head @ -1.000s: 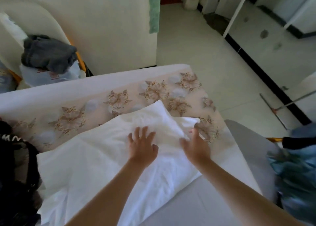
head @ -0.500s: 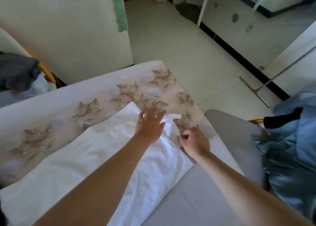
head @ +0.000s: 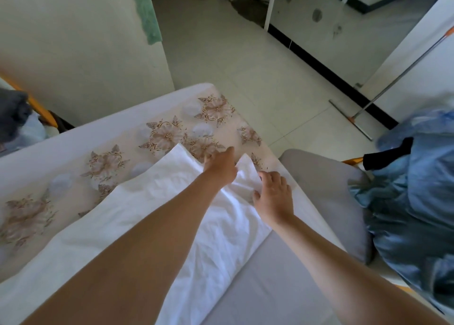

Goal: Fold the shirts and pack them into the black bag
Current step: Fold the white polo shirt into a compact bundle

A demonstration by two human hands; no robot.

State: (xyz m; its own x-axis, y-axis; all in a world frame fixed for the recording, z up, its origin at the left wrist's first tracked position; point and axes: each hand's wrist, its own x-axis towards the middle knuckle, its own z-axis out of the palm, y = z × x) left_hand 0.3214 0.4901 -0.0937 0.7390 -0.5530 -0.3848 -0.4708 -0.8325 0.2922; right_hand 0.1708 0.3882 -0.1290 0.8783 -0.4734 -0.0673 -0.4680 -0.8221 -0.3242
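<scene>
White shirt (head: 152, 201), creased, near right edge of floral cloth (head: 167, 135); L hand (head: 219, 168) flat on it, R hand (head: 272, 197) curled, grip unclear; bare cloth beyond.

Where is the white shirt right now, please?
In the head view, the white shirt lies mid-frame on the floral cloth, left hand and right hand on its far end, grey cushion just right of it.

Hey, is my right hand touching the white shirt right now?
Touching. The head view shows the right hand resting on the white shirt near its far corner, with no gap visible.
</scene>
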